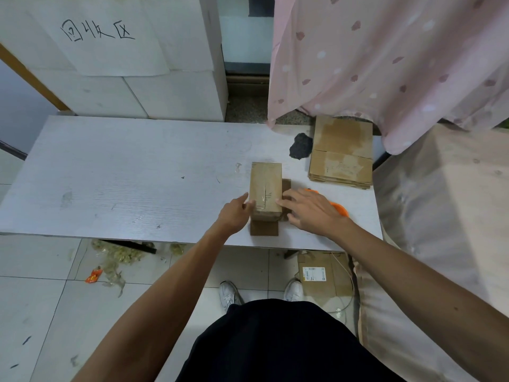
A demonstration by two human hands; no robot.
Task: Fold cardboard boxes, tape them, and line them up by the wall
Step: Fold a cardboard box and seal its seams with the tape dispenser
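White tabletop (pixel 110 175) runs across in front of me, with pale stacked blocks (pixel 170 95) behind its far edge, one covered by a hand-lettered paper sheet (pixel 110 37). A pink dotted curtain (pixel 385 64) hangs over the far right corner, its hem just above a stack of flattened cardboard boxes (pixel 341 158). A dark rough patch (pixel 300 146) lies just beside that stack. On the tiled floor to my left lie crumpled clear tape (pixel 121 255) and an orange wrapper (pixel 93 275); a labelled carton (pixel 322 277) sits under the table by my shoes.

An orange tape dispenser (pixel 340 209) lies under the back of my right hand (pixel 308 209), mostly hidden by it. The small cardboard box (pixel 265 188) stands near the table's front edge, clear tape along its top seam, one flap (pixel 264 228) lying flat toward me. My right fingers are spread and nearly straight, their tips touching the box's right side. My left hand (pixel 235 213) presses against the left side, thumb stretched forward, not wrapped round anything.
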